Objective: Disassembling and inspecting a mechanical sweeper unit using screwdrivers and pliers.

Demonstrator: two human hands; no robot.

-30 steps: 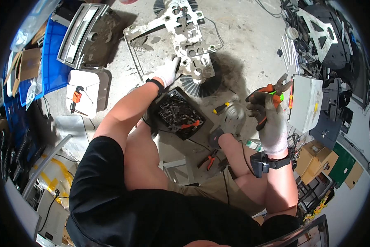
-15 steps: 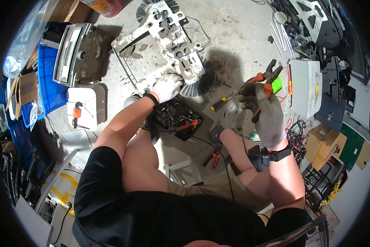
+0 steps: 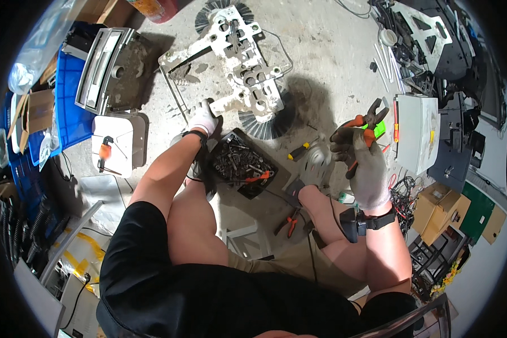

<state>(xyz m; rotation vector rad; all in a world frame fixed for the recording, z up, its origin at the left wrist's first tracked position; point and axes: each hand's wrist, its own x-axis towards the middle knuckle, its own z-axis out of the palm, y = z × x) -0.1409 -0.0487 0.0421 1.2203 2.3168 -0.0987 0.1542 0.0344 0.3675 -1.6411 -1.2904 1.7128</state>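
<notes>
My left hand (image 3: 202, 118), in a white glove, is closed at the near left end of a dirty white machine frame (image 3: 250, 76). The frame lies on the floor with round black brushes (image 3: 267, 121) under it. My right hand (image 3: 367, 169), in a greyish glove, is raised and wrapped round the orange handles of pliers (image 3: 373, 115), whose jaws point up and away from me. Between my legs and the frame sits a black tray (image 3: 252, 188) full of screws and small metal parts, with an orange-handled tool (image 3: 259, 177) lying on top.
A yellow-and-black screwdriver (image 3: 299, 151) and orange-handled pliers (image 3: 288, 224) lie on the floor. At left stand a dirty metal housing (image 3: 124, 76), a white stool (image 3: 113, 135) and a blue bin (image 3: 73, 107). A pale box (image 3: 417, 132) and tangled wires (image 3: 405, 186) are at right.
My left hand has slid left along the frame to its near end. The whole view has shifted slightly. The right hand still holds the pliers in much the same place.
</notes>
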